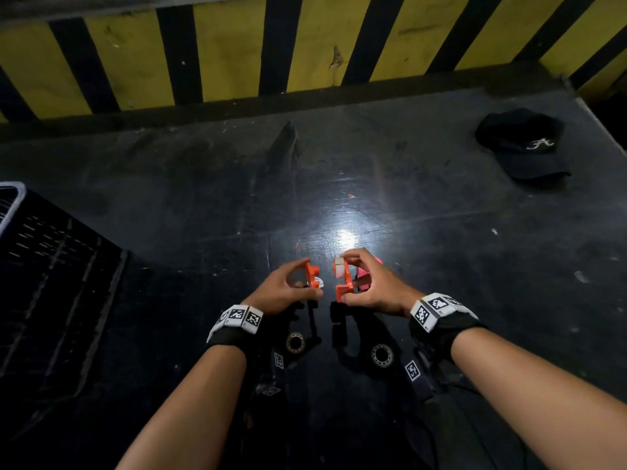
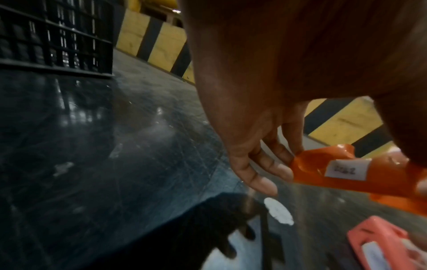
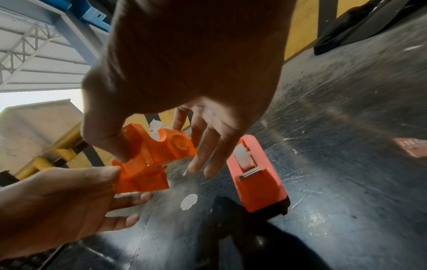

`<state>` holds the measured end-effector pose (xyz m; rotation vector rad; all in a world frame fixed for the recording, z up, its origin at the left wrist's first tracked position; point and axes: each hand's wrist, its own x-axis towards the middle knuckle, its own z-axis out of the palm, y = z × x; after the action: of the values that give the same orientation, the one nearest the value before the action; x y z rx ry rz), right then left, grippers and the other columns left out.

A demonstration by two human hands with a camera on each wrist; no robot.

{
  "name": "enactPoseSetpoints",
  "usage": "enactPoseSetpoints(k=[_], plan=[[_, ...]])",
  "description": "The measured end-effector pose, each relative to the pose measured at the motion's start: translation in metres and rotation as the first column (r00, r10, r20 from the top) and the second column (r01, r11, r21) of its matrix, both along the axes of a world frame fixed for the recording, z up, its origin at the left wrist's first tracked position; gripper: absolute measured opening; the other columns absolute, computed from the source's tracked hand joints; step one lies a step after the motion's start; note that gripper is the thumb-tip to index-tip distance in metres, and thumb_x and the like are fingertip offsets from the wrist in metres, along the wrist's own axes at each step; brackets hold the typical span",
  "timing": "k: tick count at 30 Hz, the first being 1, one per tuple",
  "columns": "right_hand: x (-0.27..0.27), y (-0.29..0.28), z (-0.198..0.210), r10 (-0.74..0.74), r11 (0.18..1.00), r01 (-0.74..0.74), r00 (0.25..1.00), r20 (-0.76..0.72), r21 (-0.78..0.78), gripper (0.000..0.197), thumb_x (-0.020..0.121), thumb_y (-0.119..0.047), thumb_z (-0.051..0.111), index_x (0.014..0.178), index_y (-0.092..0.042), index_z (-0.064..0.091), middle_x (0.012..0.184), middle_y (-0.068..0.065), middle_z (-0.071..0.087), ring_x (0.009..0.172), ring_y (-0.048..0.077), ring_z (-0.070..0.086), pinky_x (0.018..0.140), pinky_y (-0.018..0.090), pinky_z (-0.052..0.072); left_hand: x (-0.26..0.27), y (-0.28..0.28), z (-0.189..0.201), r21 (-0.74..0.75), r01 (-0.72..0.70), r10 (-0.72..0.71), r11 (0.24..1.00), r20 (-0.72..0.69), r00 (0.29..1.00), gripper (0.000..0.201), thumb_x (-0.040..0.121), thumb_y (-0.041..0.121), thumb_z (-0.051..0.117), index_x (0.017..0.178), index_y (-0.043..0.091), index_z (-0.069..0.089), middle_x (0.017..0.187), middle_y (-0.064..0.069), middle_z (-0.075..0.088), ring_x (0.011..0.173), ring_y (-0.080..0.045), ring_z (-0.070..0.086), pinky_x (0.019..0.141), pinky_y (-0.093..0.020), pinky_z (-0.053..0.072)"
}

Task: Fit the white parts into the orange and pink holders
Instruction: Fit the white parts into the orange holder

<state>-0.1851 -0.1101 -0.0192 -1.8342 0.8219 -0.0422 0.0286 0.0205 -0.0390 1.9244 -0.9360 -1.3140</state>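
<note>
My left hand (image 1: 285, 289) pinches one orange holder (image 1: 312, 273), my right hand (image 1: 369, 286) the other (image 1: 342, 283), whose white part (image 1: 338, 268) looks seated. The pink holder (image 3: 255, 175), just right of them, already carries its part. Open table (image 1: 441, 215) lies beyond; the crate (image 1: 51, 259) stands well left.

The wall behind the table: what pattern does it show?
Yellow and black diagonal stripes on the wall, clearest in the head view.

We see a dark, scratched table (image 1: 441, 205) with a bright glare at centre. A yellow-and-black striped barrier (image 1: 237, 49) spans the top, a black crate (image 1: 51, 266) sits at left, a black cap (image 1: 524, 145) upper right.
</note>
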Motion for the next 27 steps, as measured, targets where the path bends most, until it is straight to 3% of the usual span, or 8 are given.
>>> enactPoseSetpoints(k=[2,5,8,11,15,21,24,27], plan=[[-0.002,-0.001,0.001,0.001,1.0,-0.001,1.0,0.003,0.012,0.075,0.063,-0.037,0.085,0.125,-0.052,0.046,0.14,-0.01,0.059,0.135,0.013,0.056,0.111,0.05,0.05,-0.005,-0.003,0.01,-0.029,0.014,-0.016,0.999,-0.099,0.995,0.096,0.07,0.024,0.093,0.153,0.023,0.045,0.131,-0.002,0.07,0.116,-0.017,0.072,0.098,-0.036,0.06],[-0.002,0.003,0.006,0.004,0.999,-0.005,1.0,0.029,0.04,0.076,0.062,-0.038,0.086,0.126,-0.05,0.047,0.141,-0.005,0.059,0.133,0.014,0.058,0.109,0.05,0.052,-0.014,-0.005,0.02,-0.053,0.024,-0.033,0.998,-0.164,0.986,0.093,0.077,0.012,0.088,0.156,0.022,0.04,0.138,-0.007,0.067,0.118,-0.017,0.072,0.095,-0.028,0.059],[-0.005,0.007,0.009,-0.035,0.997,0.03,0.997,0.066,0.073,0.078,0.06,-0.038,0.087,0.129,-0.041,0.05,0.14,-0.002,0.06,0.13,0.014,0.061,0.106,0.047,0.056,-0.02,-0.005,0.024,-0.073,0.033,-0.047,0.997,-0.196,0.979,0.096,0.079,0.008,0.086,0.159,0.022,0.035,0.142,-0.01,0.064,0.122,-0.02,0.07,0.095,-0.027,0.058],[-0.008,0.007,0.012,-0.037,0.996,0.031,0.997,0.069,0.083,0.082,0.06,-0.038,0.087,0.133,-0.034,0.05,0.139,-0.003,0.059,0.13,0.014,0.061,0.106,0.046,0.057,-0.021,-0.002,0.025,-0.075,0.032,-0.049,0.997,-0.23,0.972,0.097,0.079,0.004,0.085,0.16,0.02,0.033,0.142,-0.006,0.064,0.122,-0.018,0.07,0.094,-0.025,0.058],[-0.011,0.007,0.017,-0.022,0.997,0.018,0.998,0.055,0.073,0.082,0.059,-0.039,0.089,0.132,-0.035,0.051,0.138,-0.004,0.06,0.129,0.016,0.062,0.106,0.048,0.056,-0.025,0.003,0.03,-0.071,0.038,-0.054,0.997,-0.235,0.971,0.103,0.075,0.008,0.088,0.161,0.022,0.032,0.145,-0.002,0.062,0.129,-0.018,0.065,0.105,-0.034,0.054],[-0.014,0.006,0.023,0.016,1.0,-0.017,0.999,0.04,0.011,0.079,0.059,-0.034,0.094,0.125,-0.038,0.051,0.131,-0.007,0.064,0.117,0.017,0.069,0.1,0.048,0.059,-0.027,0.007,0.04,-0.084,0.068,-0.086,0.994,-0.237,0.968,0.099,0.079,-0.001,0.083,0.161,0.019,0.031,0.148,0.004,0.059,0.126,-0.008,0.065,0.091,-0.015,0.056],[-0.014,0.005,0.028,0.021,1.0,-0.02,0.998,0.057,-0.013,0.078,0.062,-0.026,0.094,0.125,-0.04,0.05,0.131,-0.003,0.065,0.11,0.013,0.073,0.098,0.044,0.061,-0.027,0.008,0.044,-0.098,0.058,-0.079,0.994,-0.23,0.97,0.098,0.08,-0.002,0.082,0.16,0.02,0.032,0.143,0.007,0.062,0.13,-0.017,0.064,0.1,-0.023,0.055],[-0.015,0.004,0.032,0.029,0.999,-0.027,0.997,0.076,-0.034,0.074,0.063,-0.022,0.094,0.123,-0.039,0.054,0.129,-0.006,0.067,0.107,0.012,0.074,0.096,0.042,0.062,-0.027,0.007,0.049,-0.097,0.079,-0.099,0.992,-0.225,0.969,0.1,0.079,-0.001,0.084,0.161,0.022,0.03,0.147,0.007,0.06,0.13,-0.015,0.064,0.102,-0.025,0.054]])
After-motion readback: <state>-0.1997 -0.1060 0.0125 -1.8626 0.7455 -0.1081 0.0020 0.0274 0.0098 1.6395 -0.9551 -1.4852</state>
